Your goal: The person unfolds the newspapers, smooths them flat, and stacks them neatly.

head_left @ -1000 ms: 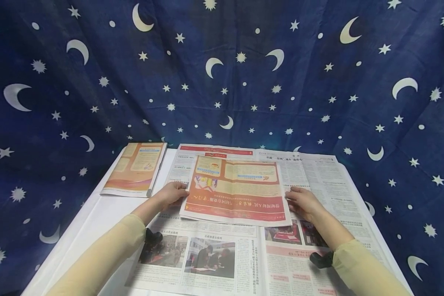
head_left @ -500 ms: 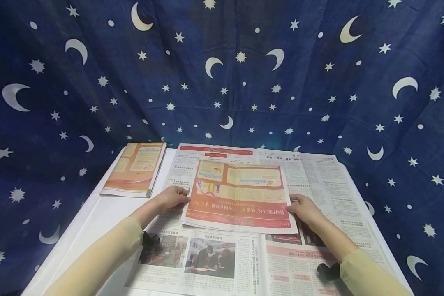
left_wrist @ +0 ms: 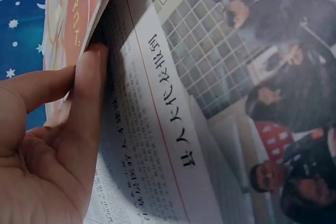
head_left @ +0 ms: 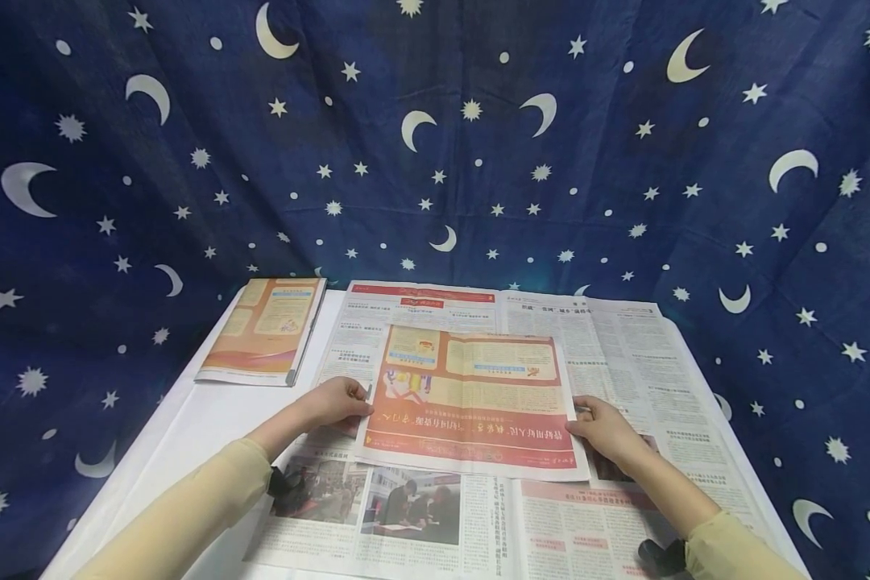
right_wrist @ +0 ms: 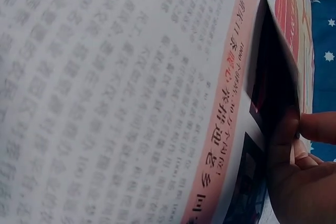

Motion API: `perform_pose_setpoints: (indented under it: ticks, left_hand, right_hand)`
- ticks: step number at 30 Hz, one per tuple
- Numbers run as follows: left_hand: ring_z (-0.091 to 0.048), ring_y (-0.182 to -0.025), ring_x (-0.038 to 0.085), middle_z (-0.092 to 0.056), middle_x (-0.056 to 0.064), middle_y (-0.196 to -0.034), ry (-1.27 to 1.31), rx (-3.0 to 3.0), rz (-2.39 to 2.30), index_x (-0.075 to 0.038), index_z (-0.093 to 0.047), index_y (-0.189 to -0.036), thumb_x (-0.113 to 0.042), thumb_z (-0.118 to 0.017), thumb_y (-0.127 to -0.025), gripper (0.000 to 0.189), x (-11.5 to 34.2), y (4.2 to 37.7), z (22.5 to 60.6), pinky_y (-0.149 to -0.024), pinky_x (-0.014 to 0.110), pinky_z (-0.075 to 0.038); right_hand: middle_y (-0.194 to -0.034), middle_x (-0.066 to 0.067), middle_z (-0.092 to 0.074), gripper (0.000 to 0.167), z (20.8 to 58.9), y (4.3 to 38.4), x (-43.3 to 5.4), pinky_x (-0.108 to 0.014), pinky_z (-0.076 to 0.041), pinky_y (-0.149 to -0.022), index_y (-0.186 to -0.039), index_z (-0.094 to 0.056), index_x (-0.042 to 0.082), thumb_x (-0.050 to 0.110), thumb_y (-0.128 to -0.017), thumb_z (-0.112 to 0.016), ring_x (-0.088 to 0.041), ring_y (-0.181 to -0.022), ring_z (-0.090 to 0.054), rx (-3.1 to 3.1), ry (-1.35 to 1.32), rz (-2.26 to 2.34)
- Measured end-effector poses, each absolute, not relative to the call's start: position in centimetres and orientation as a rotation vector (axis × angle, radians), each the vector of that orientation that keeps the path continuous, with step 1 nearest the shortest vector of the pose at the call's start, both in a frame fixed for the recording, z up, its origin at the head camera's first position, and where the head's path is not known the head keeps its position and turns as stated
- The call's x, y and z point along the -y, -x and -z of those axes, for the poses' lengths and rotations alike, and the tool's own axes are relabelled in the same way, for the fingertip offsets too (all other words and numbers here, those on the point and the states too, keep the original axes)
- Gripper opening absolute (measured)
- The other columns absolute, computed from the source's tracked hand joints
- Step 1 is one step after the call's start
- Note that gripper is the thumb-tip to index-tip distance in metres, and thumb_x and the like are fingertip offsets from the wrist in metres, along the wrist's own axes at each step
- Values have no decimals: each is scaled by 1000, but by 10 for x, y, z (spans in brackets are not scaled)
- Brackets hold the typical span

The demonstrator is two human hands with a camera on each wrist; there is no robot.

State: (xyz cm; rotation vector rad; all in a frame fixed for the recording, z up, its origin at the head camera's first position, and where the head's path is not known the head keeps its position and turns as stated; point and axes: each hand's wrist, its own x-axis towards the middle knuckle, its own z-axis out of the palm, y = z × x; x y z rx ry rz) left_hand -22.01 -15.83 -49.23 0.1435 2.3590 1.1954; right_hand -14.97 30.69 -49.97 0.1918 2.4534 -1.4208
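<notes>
A folded newspaper (head_left: 471, 403) with an orange and red page, its print upside down in the head view, is held between both hands. By its left edge the left hand (head_left: 337, 403) pinches it between thumb and fingers, which the left wrist view shows close up at the fingers (left_wrist: 86, 82). The right hand (head_left: 609, 431) pinches the opposite edge, its thumb on top. In both wrist views the held newspaper is raised a little off the opened newspaper (head_left: 420, 556) spread beneath it, with a dark gap between them.
A folded stack of similar orange newspapers (head_left: 261, 330) lies at the back left of the white table (head_left: 167, 451). Behind the table hangs a dark blue curtain (head_left: 377, 121) with moons and stars. Black wrist straps (head_left: 660, 557) sit at the sleeves.
The held newspaper has come toward the person, and more of the spread newspaper shows behind it. Both hands have moved nearer with it, keeping their hold on its edges.
</notes>
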Motion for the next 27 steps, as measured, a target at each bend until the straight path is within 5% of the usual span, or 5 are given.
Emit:
perform_pose_setpoints:
  ticks: [15,23,27]
  left_hand:
    - [-67,-60,19,-65,10,-75,-164,-2494,-1127,-2,-64,-90,-10,-76,-90,14,160,215,487,-56,30,-59]
    - [-63,-72,18,-65,9,-90,-227,-2428,-1267,5,-56,-136,-6,-66,-95,44,166,218,490,-60,29,-55]
    - [-61,-82,18,-65,5,-98,-410,-2494,-1194,-2,-62,-137,-5,-64,-97,40,168,218,489,-65,29,-52]
  right_hand:
    - [-82,-10,-60,65,500,150,-303,-24,-41,-46,-151,-30,-12,13,-101,-62,-19,-62,-55,-2609,-118,1224]
    - [-84,-9,-59,66,501,149,-304,-25,-42,-47,-153,-28,-10,13,-102,-61,-19,-64,-55,-2635,-98,1208]
    - [-82,-8,-57,71,502,150,-306,-24,-41,-46,-156,-23,-9,14,-101,-62,-17,-61,-52,-2655,-85,1202]
